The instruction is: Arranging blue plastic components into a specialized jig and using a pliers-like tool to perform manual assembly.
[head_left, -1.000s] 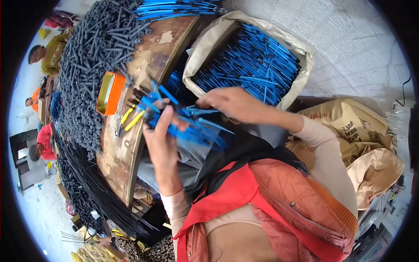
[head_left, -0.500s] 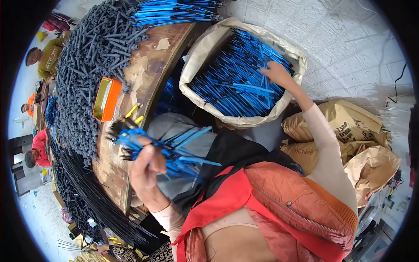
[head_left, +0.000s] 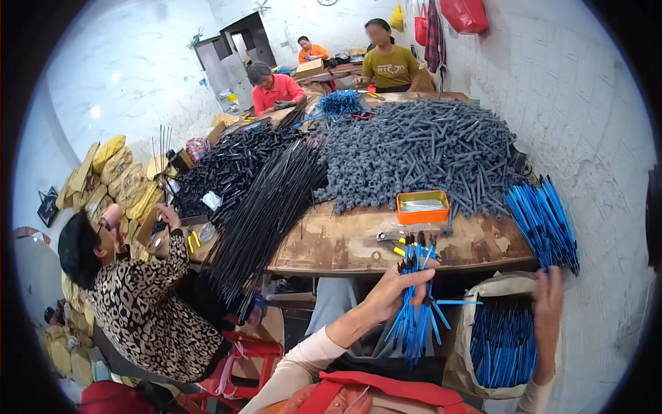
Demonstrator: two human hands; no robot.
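Observation:
My left hand (head_left: 398, 284) is closed round a bunch of thin blue strips with black ends (head_left: 414, 328), held upright just off the table's front edge. One strip juts out sideways from the bunch. My right hand (head_left: 548, 300) is raised over the right side of the sack, by the lower ends of a stack of similar blue strips (head_left: 541, 221) on the table's right corner. Its fingers are blurred, so whether they hold or touch a strip is unclear. More blue strips (head_left: 503, 345) fill the cream woven sack (head_left: 463, 338) below.
On the wooden table (head_left: 324, 248) lie a large heap of grey ribbed parts (head_left: 427, 152), long black rods (head_left: 269, 221), an orange tin (head_left: 422, 215) and yellow-handled pliers (head_left: 394, 243). A co-worker in a patterned top (head_left: 148, 310) sits at the left; others work across the table.
The view has swung from the sack up to the whole table. My right hand has come out of the strips in the sack and risen beside the stack; my left still grips its bunch.

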